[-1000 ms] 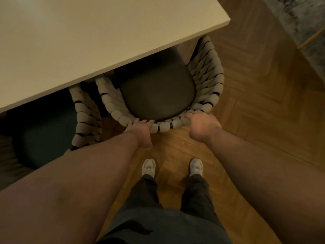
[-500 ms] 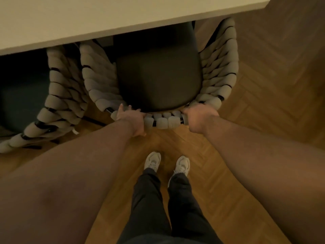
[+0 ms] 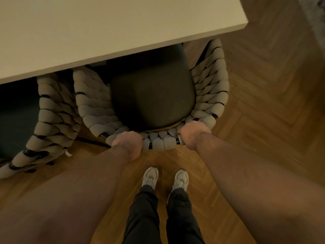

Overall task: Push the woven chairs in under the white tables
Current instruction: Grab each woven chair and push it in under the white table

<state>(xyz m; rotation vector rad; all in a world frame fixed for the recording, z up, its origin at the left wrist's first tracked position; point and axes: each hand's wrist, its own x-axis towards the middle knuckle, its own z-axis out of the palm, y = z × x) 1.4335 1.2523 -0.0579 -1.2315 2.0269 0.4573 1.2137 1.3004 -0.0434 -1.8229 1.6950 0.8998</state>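
Observation:
A woven chair (image 3: 209,92) with thick pale cords and a dark seat cushion stands in front of me, its front part hidden under the white table (image 3: 105,29). My left hand (image 3: 128,143) grips the chair's back rim on the left. My right hand (image 3: 192,134) grips the same rim on the right. A second woven chair (image 3: 52,117) stands to the left, close beside the first and partly under the table.
Herringbone wood floor (image 3: 263,103) lies open to the right of the table's corner. My two feet in pale shoes (image 3: 165,178) stand just behind the chair. A grey rug edge (image 3: 319,18) shows at the far right.
The view has swung and the table now covers more of the frame. Both hands keep their grip on the chair's back rim.

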